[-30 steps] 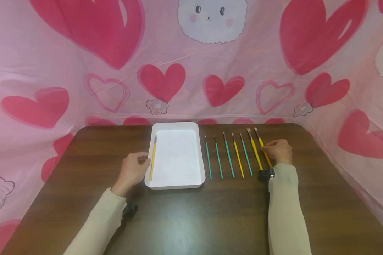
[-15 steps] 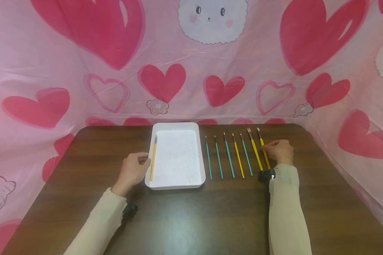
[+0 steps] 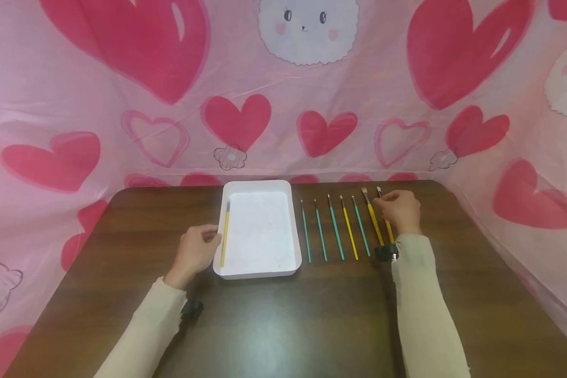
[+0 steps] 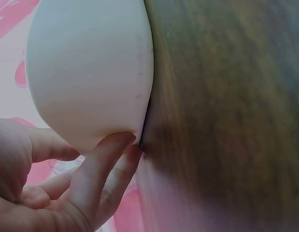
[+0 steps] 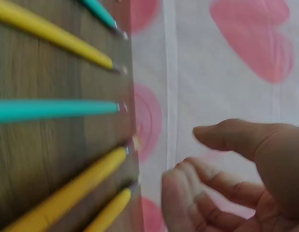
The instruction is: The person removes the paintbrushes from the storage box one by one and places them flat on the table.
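My left hand (image 3: 196, 254) holds the left side of a white tray (image 3: 257, 274), its fingertips (image 4: 125, 140) low on the outer wall in the left wrist view. Inside the tray, a yellow paintbrush (image 3: 224, 236) lies along the left side. My right hand (image 3: 401, 211) hovers over the rightmost yellow paintbrush (image 3: 389, 232), partly hiding it. In the right wrist view its thumb (image 5: 226, 135) and fingers are apart with nothing between them. Just left of that brush lies a thicker yellow paintbrush (image 3: 374, 218).
Further left, beside the tray, teal paintbrushes (image 3: 335, 227) and another yellow paintbrush (image 3: 348, 228) lie in a row, bristles away from me. They rest on a brown wooden table (image 3: 283, 325). A pink heart-print cloth (image 3: 283, 84) stands behind the table and at its sides.
My right hand turned the rightmost yellow paintbrush more in line with its neighbour, let go and moved up and slightly left. My left hand stayed at the tray. The head view shifted slightly.
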Motion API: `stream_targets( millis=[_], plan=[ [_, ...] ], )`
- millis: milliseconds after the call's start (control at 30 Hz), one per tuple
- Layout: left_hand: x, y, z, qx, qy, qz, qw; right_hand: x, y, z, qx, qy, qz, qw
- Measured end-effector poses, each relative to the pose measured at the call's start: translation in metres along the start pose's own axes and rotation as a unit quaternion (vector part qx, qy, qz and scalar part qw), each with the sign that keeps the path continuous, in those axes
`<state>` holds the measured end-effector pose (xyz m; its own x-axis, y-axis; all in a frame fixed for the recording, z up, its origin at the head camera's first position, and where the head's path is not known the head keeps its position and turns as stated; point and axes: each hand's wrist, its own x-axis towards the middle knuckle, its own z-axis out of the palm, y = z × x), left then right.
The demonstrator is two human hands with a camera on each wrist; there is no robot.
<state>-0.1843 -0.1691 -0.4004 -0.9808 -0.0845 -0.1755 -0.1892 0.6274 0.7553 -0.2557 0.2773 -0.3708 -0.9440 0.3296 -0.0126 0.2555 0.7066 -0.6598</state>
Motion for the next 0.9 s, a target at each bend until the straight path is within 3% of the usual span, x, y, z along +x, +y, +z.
stream_targets(
  millis=[133,267,400,567,900],
  plan=[
    [0.000,0.000,0.000,0.000,-0.001,-0.001,1.0000,0.000,-0.015,0.011,0.020,-0.006,-0.037,0.999],
    [-0.001,0.000,0.000,-0.001,-0.004,-0.008,1.0000,-0.004,-0.036,0.024,0.055,-0.047,-0.060,0.996],
    [-0.002,0.001,0.000,-0.003,-0.006,-0.010,0.9999,-0.011,-0.060,0.034,0.052,-0.085,-0.089,0.991],
    [0.000,0.002,-0.001,-0.001,-0.002,-0.007,1.0000,-0.020,-0.091,0.045,0.057,-0.130,-0.098,0.985],
    [0.000,-0.001,0.001,0.000,-0.012,-0.009,0.9999,-0.037,-0.131,0.076,0.100,-0.164,-0.123,0.974]
  ],
)
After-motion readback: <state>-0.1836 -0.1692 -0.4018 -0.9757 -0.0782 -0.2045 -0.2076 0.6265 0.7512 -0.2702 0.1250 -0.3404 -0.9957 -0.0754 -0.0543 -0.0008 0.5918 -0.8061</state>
